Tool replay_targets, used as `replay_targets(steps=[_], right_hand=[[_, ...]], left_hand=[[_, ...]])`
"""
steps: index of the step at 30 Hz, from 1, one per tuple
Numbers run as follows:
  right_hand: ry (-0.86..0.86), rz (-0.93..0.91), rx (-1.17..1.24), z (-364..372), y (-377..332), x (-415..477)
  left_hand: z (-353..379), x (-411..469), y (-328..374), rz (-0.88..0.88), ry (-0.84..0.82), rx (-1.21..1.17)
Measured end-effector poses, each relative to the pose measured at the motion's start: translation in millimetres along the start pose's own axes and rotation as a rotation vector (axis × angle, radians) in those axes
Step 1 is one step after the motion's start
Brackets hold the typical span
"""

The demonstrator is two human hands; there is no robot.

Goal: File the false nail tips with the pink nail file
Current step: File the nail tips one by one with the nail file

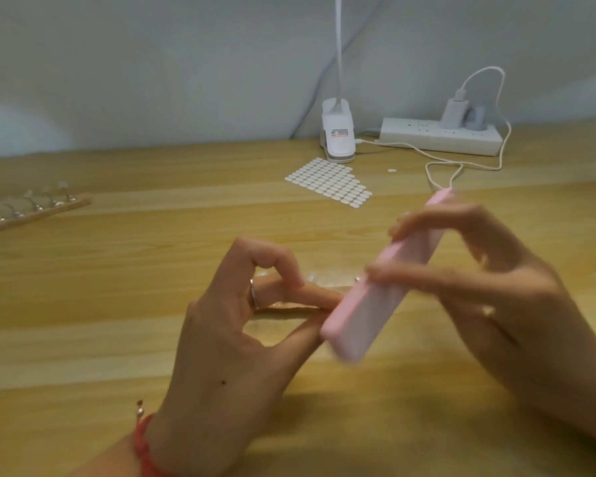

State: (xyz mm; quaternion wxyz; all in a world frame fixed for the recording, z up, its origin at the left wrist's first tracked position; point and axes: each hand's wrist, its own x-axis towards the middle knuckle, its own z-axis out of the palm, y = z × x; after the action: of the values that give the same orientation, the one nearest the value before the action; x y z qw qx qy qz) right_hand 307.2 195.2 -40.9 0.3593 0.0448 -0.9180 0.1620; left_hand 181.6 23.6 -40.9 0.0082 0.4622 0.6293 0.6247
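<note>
The pink file [375, 297] is gripped in the right hand [496, 290]; whether anything is pinched by the left hand [227, 339] cannot be told.

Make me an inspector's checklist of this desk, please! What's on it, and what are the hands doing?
Surface: wooden table, light planks.
Job's things: pink nail file, held tilted above the table; stand of false nail tips at the far left; any tip being filed is hidden.
Clutter: sheet of white oval stickers; clip lamp.
Grippers: right hand grips the file; left hand brings thumb and finger together at the file's near end.
Cables: white cable runs from a charger in the power strip and loops across the table.
Surroundings: grey wall behind.
</note>
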Motion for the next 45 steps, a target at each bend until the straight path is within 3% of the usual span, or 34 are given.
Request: replay_targets(steps=[3,6,10,14,18,22,25,29,33,36,40,45], right_hand=[[-0.060,-0.095,0.049,5.3,-12.5,-4.0],[-0.017,0.035,0.066,0.2,-1.1,2.8],[-0.079,-0.068,0.121,4.4,-18.5,-5.9],[-0.025,0.039,0.074,-0.1,-9.4,1.1],[-0.078,-0.071,0.122,4.2,-23.0,-4.0],[-0.033,0.060,0.090,2.1,-11.4,0.9],[-0.077,-0.063,0.159,5.4,-24.6,-4.5],[-0.036,0.039,0.105,1.7,-12.8,1.3],[-0.119,-0.087,0.142,6.0,-22.6,-4.3],[-0.066,0.029,0.125,2.8,-13.3,3.0],[-0.062,-0.025,0.257,4.4,-28.9,-1.9],[-0.007,0.069,0.115,-1.6,-20.1,3.6]], left_hand=[[0.7,-1.5,-0.2,0.005,0.003,-0.018],[-0.9,-0.4,1.4,0.014,-0.024,0.050],[-0.2,-3.0,2.2,0.004,-0.011,0.001],[-0.1,-1.1,2.8,0.013,-0.007,0.031],[0.7,-2.4,1.9,0.012,-0.006,-0.022],[-1.0,-0.4,2.1,0.005,-0.007,0.012],[0.6,-2.7,2.8,0.007,0.002,-0.016],[-0.3,-1.6,2.4,-0.012,-0.008,-0.023],[0.2,-0.5,3.4,-0.014,-0.019,-0.027],[0.3,0.2,2.7,-0.020,-0.018,-0.039],[4.5,-2.0,1.2,-0.058,-0.016,-0.091],[5.4,-2.3,1.8,-0.061,-0.019,-0.097]])
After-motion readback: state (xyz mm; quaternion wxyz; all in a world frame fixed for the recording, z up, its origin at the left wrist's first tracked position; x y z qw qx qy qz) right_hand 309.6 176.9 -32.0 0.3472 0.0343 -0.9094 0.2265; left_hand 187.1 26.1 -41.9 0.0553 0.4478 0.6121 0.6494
